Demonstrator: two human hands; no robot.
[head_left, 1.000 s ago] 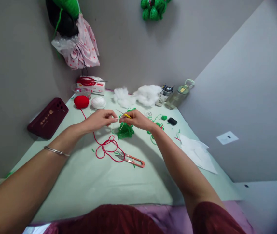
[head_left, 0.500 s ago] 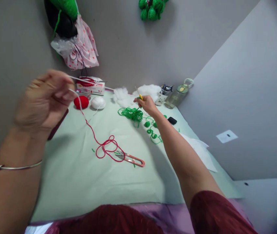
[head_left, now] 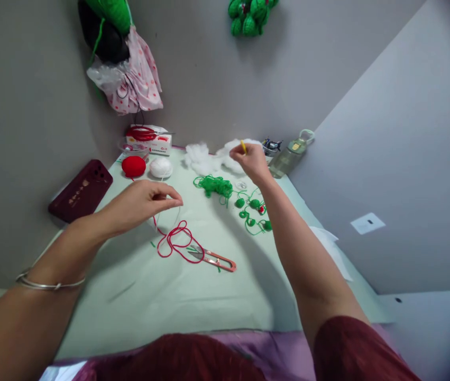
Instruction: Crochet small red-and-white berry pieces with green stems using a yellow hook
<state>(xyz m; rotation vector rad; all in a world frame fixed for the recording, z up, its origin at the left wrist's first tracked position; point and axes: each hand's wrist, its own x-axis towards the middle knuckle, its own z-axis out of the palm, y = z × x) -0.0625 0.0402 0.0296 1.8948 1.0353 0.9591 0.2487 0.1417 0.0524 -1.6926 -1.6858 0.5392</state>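
Observation:
My left hand [head_left: 145, 203] is over the table left of the middle, thumb and fingertips pinched on a thin strand of white yarn [head_left: 179, 213] that hangs beneath them. Farther off and to the right, my right hand [head_left: 251, 161] is closed around a crochet hook [head_left: 243, 146], of which only the yellow handle shows. Loops of red yarn [head_left: 177, 238] lie on the table below my left hand, partly over orange-handled thread snips [head_left: 219, 261]. A tangle of green yarn [head_left: 213, 186] rests between the hands. Small green crocheted pieces [head_left: 254, 203] lie beside my right forearm.
A red yarn ball [head_left: 133, 166] and a white yarn ball [head_left: 161, 168] sit at the back left, near a dark red phone [head_left: 82, 190]. White stuffing [head_left: 199, 157] lies along the wall. A water bottle [head_left: 288, 159] stands in the back right corner.
My left hand has come down and to the right from its raised place, and its white yarn has gone slack. My right hand has lifted slightly and shifted right with the crochet hook.

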